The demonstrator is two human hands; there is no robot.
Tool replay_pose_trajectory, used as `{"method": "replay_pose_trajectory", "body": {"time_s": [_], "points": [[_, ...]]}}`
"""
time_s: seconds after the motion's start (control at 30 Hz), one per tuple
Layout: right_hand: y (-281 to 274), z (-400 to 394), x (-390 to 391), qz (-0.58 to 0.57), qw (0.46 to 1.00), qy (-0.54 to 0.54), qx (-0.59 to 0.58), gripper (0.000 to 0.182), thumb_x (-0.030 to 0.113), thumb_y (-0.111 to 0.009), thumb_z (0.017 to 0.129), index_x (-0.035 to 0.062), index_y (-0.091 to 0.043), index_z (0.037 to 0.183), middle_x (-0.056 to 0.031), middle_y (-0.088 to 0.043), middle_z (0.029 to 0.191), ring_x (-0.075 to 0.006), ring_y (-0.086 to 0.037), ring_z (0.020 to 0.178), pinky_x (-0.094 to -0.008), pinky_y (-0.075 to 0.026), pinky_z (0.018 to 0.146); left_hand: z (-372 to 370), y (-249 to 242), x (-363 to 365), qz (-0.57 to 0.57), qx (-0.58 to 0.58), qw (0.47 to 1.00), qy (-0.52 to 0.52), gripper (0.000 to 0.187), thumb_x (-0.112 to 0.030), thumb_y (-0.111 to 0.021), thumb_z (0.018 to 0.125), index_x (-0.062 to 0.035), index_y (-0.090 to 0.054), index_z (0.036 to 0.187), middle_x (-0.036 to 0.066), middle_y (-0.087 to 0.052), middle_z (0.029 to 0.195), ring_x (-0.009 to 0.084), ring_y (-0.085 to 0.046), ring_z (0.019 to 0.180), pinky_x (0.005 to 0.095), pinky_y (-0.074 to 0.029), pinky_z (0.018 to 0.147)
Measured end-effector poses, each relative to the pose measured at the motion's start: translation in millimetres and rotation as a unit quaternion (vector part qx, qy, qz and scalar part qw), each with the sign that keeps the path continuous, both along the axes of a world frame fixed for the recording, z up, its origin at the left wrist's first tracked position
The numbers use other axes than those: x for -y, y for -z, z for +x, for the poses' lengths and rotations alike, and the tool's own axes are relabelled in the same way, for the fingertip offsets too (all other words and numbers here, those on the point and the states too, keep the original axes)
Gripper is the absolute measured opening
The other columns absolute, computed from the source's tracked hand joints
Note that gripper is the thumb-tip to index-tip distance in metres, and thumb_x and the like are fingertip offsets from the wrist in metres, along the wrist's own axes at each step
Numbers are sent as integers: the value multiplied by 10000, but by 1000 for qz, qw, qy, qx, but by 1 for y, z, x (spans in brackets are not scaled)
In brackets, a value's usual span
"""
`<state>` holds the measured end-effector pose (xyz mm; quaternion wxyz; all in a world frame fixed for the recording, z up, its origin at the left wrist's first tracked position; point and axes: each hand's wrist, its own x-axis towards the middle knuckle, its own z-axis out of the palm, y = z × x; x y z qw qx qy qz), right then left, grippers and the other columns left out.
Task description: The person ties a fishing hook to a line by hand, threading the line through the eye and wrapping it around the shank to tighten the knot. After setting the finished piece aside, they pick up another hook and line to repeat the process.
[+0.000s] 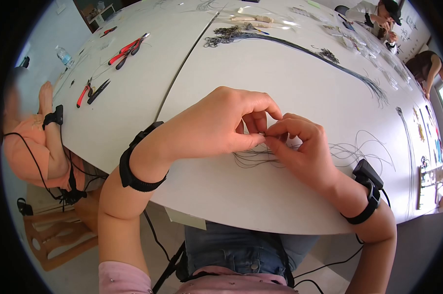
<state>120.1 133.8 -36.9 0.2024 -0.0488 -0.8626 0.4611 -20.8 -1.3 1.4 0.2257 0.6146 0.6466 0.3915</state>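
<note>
My left hand (236, 117) and my right hand (300, 139) meet above the white table, fingertips almost touching. Both pinch thumb against finger on a thin dark wire; the exact spot between the tips is too small to make out. Loose loops of the wire (361, 152) spread over the table to the right of my right hand, and more curves show beneath both hands. Farther back lies a long bundle of dark strands (300, 46), tangled at its left end and frayed at its right. A small dark tangle (327, 55) sits beside it.
Red-handled pliers (128, 49), another red pair (84, 93) and black tweezers (99, 91) lie on the left. A person in orange (28, 157) sits at left; others (378, 19) are across the table. Clear packages (358, 44) lie at the far right.
</note>
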Motion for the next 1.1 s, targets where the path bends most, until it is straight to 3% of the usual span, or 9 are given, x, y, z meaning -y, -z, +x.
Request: {"method": "replay_pose_trajectory", "body": {"time_s": [0.13,0.33,0.5,0.63,0.8,0.9,1.1], "points": [[0,0,-3,-24,1000,-3,-8,54,15,-652,745,3,-651,798,-50,-606,728,-156,-521,649,-287,-420,625,-2,2,-1,-41,23,999,-3,369,8,-646,727,-28,-578,1088,69,-633,774,133,-618,704,238,-502,623],[3,0,-6,-27,997,3,-70,45,10,-650,752,18,-643,796,-45,-622,737,-131,-521,647,-263,-410,619,-3,4,-2,-141,-65,988,25,394,-9,-689,702,-7,-566,1076,79,-635,762,167,-619,675,259,-503,623],[-1,1,-14,-38,993,16,-112,41,0,-645,756,17,-617,781,-34,-618,720,-108,-511,642,-253,-414,628,-7,-1,0,-180,-138,973,-28,332,-12,-701,688,11,-592,1000,95,-622,715,193,-609,631,284,-486,587],[-5,3,-22,-62,988,38,-136,34,-7,-628,766,10,-600,774,-18,-615,728,-81,-500,659,-234,-419,648,-15,9,1,-146,-162,973,-71,274,-23,-697,698,9,-613,956,96,-616,702,195,-601,616,292,-475,570],[-9,7,-31,-107,981,46,-157,30,-26,-588,767,-3,-593,786,-39,-632,760,-87,-541,699,-230,-436,669,-8,4,-3,-50,-154,987,6,216,-50,-686,724,3,-633,927,96,-597,750,209,-589,623,303,-470,577],[-12,9,-31,-120,980,44,-151,37,-39,-562,770,-9,-572,788,-67,-638,772,-100,-574,730,-237,-452,678,-7,13,-2,-67,-200,976,57,207,-57,-682,732,3,-635,925,100,-572,765,222,-583,661,309,-470,610],[-20,13,-34,-143,979,33,-141,41,-57,-535,777,-16,-536,777,-106,-645,792,-125,-601,746,-256,-482,691,-7,8,-1,-98,-165,980,58,178,-86,-696,739,20,-636,869,103,-565,751,226,-584,672,310,-469,615]]}}
